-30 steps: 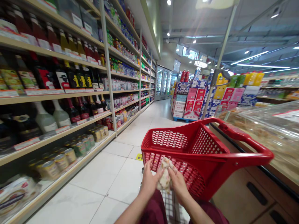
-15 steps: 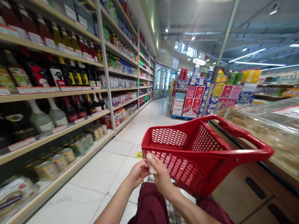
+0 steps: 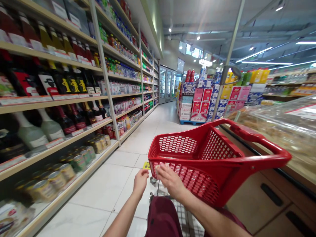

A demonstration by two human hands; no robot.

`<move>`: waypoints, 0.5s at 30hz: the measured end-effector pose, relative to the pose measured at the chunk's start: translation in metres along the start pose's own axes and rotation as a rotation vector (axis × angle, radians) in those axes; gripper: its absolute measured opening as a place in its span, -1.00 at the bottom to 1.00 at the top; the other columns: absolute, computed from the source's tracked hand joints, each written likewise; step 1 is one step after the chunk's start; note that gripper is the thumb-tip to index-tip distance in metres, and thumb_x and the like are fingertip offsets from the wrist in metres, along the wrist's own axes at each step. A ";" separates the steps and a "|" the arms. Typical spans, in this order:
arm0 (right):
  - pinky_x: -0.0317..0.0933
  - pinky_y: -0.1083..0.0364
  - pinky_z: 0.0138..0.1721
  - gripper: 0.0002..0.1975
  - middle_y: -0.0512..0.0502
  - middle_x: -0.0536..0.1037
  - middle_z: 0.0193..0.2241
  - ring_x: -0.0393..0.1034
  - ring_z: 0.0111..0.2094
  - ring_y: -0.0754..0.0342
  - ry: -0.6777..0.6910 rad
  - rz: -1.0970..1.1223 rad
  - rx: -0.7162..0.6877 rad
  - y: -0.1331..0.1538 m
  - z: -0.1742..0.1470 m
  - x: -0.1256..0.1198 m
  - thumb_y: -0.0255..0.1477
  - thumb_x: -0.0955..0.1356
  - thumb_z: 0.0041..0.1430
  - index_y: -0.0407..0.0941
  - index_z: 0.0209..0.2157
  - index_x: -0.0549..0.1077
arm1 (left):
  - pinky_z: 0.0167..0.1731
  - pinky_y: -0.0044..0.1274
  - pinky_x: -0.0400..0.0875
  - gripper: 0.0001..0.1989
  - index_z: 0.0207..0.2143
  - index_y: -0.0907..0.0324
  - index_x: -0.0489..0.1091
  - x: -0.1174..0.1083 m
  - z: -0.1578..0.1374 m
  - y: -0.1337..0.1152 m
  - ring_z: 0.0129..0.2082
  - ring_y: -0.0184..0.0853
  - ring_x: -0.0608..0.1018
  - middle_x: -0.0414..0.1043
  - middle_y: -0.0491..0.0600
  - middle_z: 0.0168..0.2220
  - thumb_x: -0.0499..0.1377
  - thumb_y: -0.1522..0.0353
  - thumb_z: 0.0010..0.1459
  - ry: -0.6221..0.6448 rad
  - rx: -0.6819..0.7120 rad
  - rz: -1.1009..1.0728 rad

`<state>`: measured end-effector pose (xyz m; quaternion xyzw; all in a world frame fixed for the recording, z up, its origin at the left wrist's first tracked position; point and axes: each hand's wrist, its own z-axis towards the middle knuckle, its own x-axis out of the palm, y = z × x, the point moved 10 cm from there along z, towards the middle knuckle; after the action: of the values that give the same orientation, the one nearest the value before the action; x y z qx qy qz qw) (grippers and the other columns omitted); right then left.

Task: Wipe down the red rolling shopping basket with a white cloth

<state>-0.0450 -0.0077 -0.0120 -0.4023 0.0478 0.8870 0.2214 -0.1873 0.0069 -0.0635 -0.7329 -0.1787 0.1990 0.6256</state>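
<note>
Just left of the shopping cart's front corner is my left hand [image 3: 141,182], fingers loosely bent and apart, with nothing visible in them. My right hand [image 3: 171,179] lies against the near side of the red plastic shopping cart [image 3: 222,169], just below its rim. A bit of crumpled white tissue [image 3: 157,168] shows at its fingertips; the rest is hidden behind the fingers. The cart's basket has perforated walls, and its handle [image 3: 266,140] points to the right. My legs in dark red trousers [image 3: 163,217] are below my hands.
Shelves of bottles and cans [image 3: 74,121] line the left side. A clear-covered display counter [image 3: 283,115] stands close behind the cart handle. Stacked boxes on a blue pallet [image 3: 192,122] rise farther ahead. White floor tiles [image 3: 98,184] run along the aisle.
My hands have parted: the left has let go of the tissue and moved left. My right hand has flattened against the cart's side. The view has shifted slightly right.
</note>
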 end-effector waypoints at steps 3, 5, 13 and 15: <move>0.03 -0.12 0.08 -0.67 -0.11 0.32 0.02 0.05 0.11 -0.02 -0.025 -0.059 0.037 -0.013 0.007 -0.016 -0.56 0.18 0.16 -0.11 -0.05 0.32 | -0.30 -0.48 0.30 -0.86 -0.50 0.17 0.33 0.008 0.007 -0.018 -0.41 -0.34 0.48 0.43 -0.08 -0.49 0.06 0.48 -0.23 -0.009 0.131 0.075; 0.13 -0.06 0.03 -0.72 -0.11 0.41 -0.07 0.17 0.04 0.00 0.029 -0.069 0.015 -0.013 -0.006 -0.008 -0.54 0.20 0.14 -0.13 -0.11 0.37 | -0.25 -0.47 0.31 -0.84 -0.50 0.17 0.33 0.018 0.006 -0.033 -0.38 -0.33 0.48 0.44 -0.07 -0.47 0.05 0.50 -0.22 0.004 0.230 0.124; -0.03 -0.14 0.11 -0.64 -0.10 0.30 0.03 -0.01 0.14 0.01 -0.096 -0.092 0.118 -0.034 -0.019 -0.058 -0.56 0.16 0.17 -0.10 0.00 0.28 | 0.09 -0.32 0.00 -0.53 -0.13 0.18 0.29 0.050 -0.020 -0.077 0.07 -0.23 0.21 0.26 0.04 0.01 -0.04 0.55 -0.17 -0.024 0.597 0.381; 0.02 -0.10 0.10 -0.64 -0.12 0.35 -0.01 0.06 0.11 0.03 -0.098 -0.103 0.109 -0.035 -0.027 -0.061 -0.58 0.17 0.15 -0.12 -0.01 0.29 | 0.10 -0.28 -0.03 -0.46 -0.04 0.20 0.24 0.072 -0.030 -0.079 0.11 -0.21 0.15 0.20 0.06 0.07 -0.06 0.56 -0.16 0.025 0.714 0.592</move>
<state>0.0245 -0.0049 0.0181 -0.3477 0.0646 0.8892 0.2902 -0.1106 0.0306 0.0139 -0.4933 0.1256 0.4095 0.7571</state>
